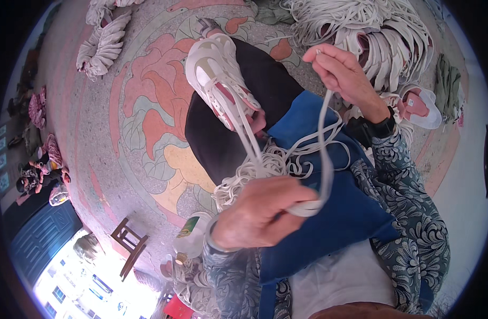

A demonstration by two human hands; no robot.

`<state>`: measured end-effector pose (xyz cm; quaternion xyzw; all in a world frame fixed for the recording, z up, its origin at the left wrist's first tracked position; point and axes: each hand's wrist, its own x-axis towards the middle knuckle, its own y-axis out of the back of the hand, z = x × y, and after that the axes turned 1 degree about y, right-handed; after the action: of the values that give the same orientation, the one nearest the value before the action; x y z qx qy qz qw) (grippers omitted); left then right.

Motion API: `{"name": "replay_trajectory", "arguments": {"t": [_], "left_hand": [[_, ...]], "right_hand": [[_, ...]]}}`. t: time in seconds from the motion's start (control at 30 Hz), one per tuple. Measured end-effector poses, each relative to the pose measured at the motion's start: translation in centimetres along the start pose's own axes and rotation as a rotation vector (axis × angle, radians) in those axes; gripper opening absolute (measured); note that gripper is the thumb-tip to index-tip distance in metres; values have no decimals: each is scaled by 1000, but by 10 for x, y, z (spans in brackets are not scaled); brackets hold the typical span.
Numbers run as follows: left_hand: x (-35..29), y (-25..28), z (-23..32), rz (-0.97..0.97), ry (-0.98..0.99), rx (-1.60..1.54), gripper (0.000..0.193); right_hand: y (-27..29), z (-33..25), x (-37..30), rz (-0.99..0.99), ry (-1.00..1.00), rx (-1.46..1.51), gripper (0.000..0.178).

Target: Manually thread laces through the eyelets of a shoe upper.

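Note:
My left hand [260, 212] is closed round a white shoelace [325, 143], low over my lap. The lace rises in a loose curve to my right hand [345, 74], held higher at the right, its thumb and fingertips pinched on the lace's end. Beyond my left hand a white and beige sneaker upper [217, 74] with a pinkish lining lies on the dark cloth over my knees. Lace strands stretch from its eyelets toward my left hand. A heap of loose shoelaces [262, 165] rests on my blue apron [350, 207], partly behind my left hand.
At the far right sits a large pile of laced shoe uppers [382, 42], with another row of uppers [103, 45] at the far left. A plastic jug [193, 234] stands by my left forearm. A small wooden stool [128, 242] is further left. Another person [39, 173] sits at the left edge.

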<state>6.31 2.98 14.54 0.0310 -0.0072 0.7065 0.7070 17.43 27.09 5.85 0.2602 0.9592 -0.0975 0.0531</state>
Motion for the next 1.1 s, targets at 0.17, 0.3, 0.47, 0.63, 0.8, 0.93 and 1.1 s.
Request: {"name": "replay_trajectory", "arguments": {"t": [0.17,0.3,0.47,0.63,0.8,0.93,1.1], "left_hand": [[-81,17,-15,174,199,9,13],[-127,8,-21,440,319,-26,12],[-95,5,-21,161,453,-17,15],[-104,2,-37,230,523,-90,17],[-126,-2,-57,273,660,129,14],[-116,3,-39,263,628,-68,17],[-78,3,-42,266,264,164,20]], "right_hand": [[10,-7,5,60,115,131,24],[40,-29,15,327,198,304,29],[73,-51,10,443,339,320,32],[23,-31,8,233,153,212,25],[28,-24,18,298,130,288,23],[100,-36,7,142,331,642,25],[132,-46,-16,150,415,825,25]]}}
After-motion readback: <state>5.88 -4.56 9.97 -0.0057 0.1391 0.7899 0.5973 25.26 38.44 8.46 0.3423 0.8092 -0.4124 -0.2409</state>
